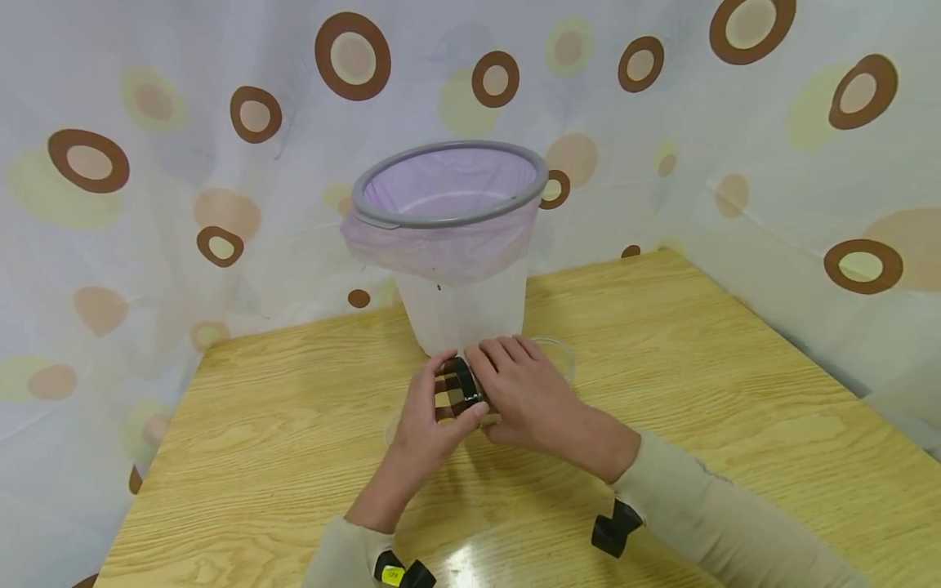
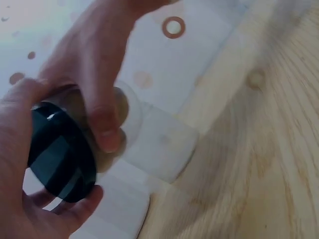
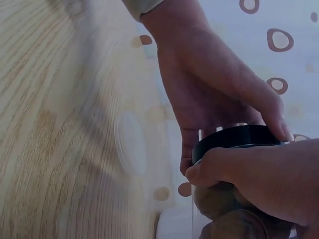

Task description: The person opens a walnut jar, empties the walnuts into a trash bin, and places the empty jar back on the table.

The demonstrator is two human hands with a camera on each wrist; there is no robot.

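Observation:
Above the table, both hands meet at a clear jar with a black lid [image 1: 463, 382]. My left hand [image 1: 422, 429] holds the lid, its fingers and thumb spread around the rim. My right hand [image 1: 525, 392] grips the jar body from the other side; in the head view it hides most of the jar. Through the jar wall [image 2: 134, 112] in the left wrist view, several brownish round pieces [image 2: 121, 104] show. The jar lies tilted, its lid toward my left palm. In the right wrist view the lid [image 3: 234, 138] sits at the jar's mouth.
A white bin [image 1: 470, 306] with a purple liner and grey rim [image 1: 448, 220] stands just behind the hands. A clear round disc [image 3: 130, 144] lies on the wooden table [image 1: 294, 441]. A dotted curtain [image 1: 257, 180] hangs along the table's back and right side.

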